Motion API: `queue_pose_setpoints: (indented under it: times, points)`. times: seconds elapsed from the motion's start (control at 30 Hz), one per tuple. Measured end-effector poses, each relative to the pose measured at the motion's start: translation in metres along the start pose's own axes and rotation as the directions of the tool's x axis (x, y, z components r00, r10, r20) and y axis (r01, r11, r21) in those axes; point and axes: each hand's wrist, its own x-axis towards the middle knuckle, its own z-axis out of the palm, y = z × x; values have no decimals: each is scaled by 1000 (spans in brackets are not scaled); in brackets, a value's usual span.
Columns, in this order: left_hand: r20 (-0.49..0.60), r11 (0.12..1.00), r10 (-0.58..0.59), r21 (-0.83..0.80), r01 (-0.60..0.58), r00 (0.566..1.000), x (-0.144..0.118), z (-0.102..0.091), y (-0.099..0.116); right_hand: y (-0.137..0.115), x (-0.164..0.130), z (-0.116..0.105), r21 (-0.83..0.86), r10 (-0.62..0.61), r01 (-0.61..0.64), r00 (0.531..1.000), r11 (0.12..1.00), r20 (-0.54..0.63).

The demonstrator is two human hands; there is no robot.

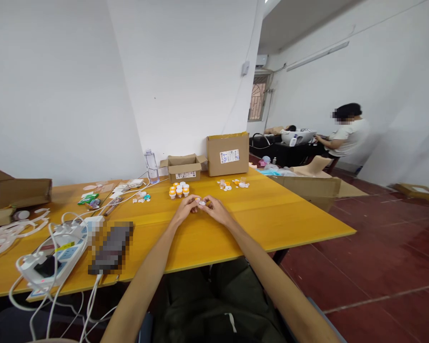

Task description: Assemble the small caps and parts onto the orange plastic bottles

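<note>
My left hand [185, 209] and my right hand [217, 210] meet just above the yellow wooden table [268, 224]. Between their fingertips is a small white and clear plastic piece [202, 203], too small to name exactly. Both hands have their fingers pinched on it. Just beyond my left hand stands a tight group of small jars [179, 191] with white and orange lids. Farther back, past my right hand, loose white, clear and orange plastic parts [232, 184] lie scattered.
At the back stand an open small carton [184, 168], a larger cardboard box [229, 164] and a water bottle [151, 166]. To the left lie a phone [111, 248], a power strip [69, 255] and tangled cables. A person [350, 136] sits by a white basin [300, 137].
</note>
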Motion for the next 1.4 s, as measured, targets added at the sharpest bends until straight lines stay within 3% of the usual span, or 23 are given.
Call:
queue_pose_setpoints:
  times: [0.57,0.8,1.1,1.4]
  points:
    - [2,1000,12,16,-12,1000,-1,1,3,1,1,-2,-71,-57,56,998,996,-4]
    - [4,1000,8,0,-8,1000,-1,1,3,1,0,1,-5,3,-3,1000,1000,-1]
    - [4,1000,16,9,-16,1000,1,0,-1,2,1,-2,-63,-48,49,999,997,19]
    - [-3,1000,20,12,-20,1000,-1,0,-1,10,1,3,-36,-111,110,993,993,-32]
